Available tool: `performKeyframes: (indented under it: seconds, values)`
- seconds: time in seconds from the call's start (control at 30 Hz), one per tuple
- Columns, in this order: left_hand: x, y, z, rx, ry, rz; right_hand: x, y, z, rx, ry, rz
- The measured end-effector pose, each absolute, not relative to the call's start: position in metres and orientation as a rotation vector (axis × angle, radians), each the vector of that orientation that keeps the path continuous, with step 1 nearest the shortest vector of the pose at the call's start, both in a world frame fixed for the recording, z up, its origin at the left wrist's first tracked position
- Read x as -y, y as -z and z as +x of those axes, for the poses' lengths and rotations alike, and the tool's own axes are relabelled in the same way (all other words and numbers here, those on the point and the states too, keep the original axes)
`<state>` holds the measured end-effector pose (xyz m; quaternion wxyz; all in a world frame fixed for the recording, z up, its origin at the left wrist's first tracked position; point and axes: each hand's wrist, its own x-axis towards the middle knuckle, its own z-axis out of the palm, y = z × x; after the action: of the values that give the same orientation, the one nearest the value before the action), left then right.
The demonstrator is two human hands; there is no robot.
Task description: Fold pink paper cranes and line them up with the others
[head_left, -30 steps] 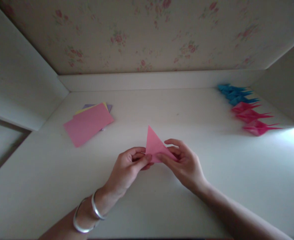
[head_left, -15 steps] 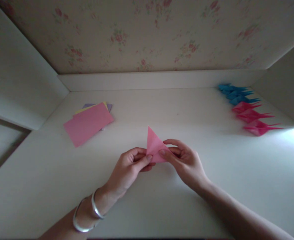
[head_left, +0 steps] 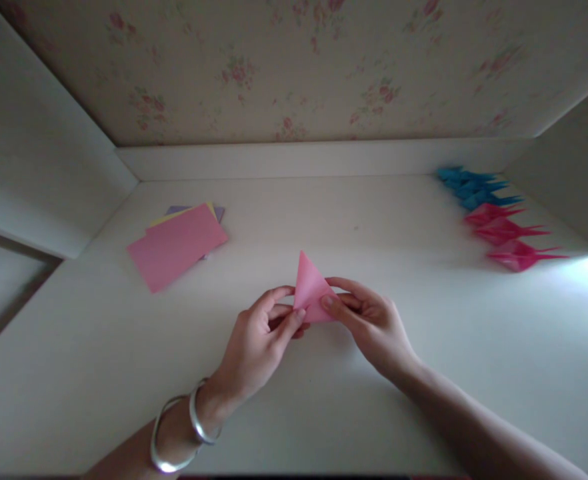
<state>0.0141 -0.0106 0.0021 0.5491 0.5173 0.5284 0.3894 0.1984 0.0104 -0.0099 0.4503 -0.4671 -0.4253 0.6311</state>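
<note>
A pink sheet of origami paper (head_left: 312, 291), folded into a triangle with its point toward the wall, is held between both hands above the white table. My left hand (head_left: 264, 333) pinches its lower left corner, thumb on top and fingers behind; the index finger touches the left edge. On the other side, my right hand (head_left: 369, 317) grips the right corner with its thumb on the face. The right fingertips behind the paper are partly hidden. Two silver bangles (head_left: 201, 420) circle my left wrist.
A stack of pink, yellow and purple paper (head_left: 179, 247) lies at the table's left. Along the right side stand several folded cranes, blue cranes (head_left: 474, 190) behind pink cranes (head_left: 517, 255). The white table (head_left: 294, 413) meets a floral-papered wall (head_left: 274, 73) at the back.
My left index finger has lifted and reached up along the paper's left edge. The triangle has tilted slightly, its tip shifting a little right. My right hand has barely moved.
</note>
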Motion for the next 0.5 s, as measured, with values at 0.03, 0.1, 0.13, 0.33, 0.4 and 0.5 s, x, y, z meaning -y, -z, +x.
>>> performKeyframes:
  seconds: [0.03,0.1,0.13,0.33,0.4,0.5]
  values:
    - [0.0112,-0.0021,0.0141,-1.262,-0.931,1.259,-0.0105,0.0095,0.1981,1.048,-1.556,-1.157]
    - [0.0123,-0.0027,0.0141,-1.278,-0.936,1.344,-0.0106,0.0086,0.1977,1.051,-1.541,-1.171]
    - [0.0127,-0.0033,0.014,-1.279,-0.933,1.379,-0.0106,0.0082,0.1977,1.053,-1.53,-1.181]
    - [0.0117,-0.0055,0.0129,-1.25,-0.881,1.336,-0.0112,0.0085,0.1981,1.049,-1.517,-1.189]
    - [0.0099,-0.0037,0.0127,-1.21,-0.866,1.252,-0.0113,0.0095,0.1983,1.074,-1.506,-1.193]
    - [0.0067,-0.0001,0.0131,-1.158,-0.868,1.106,-0.0106,0.0111,0.1989,1.144,-1.465,-1.223]
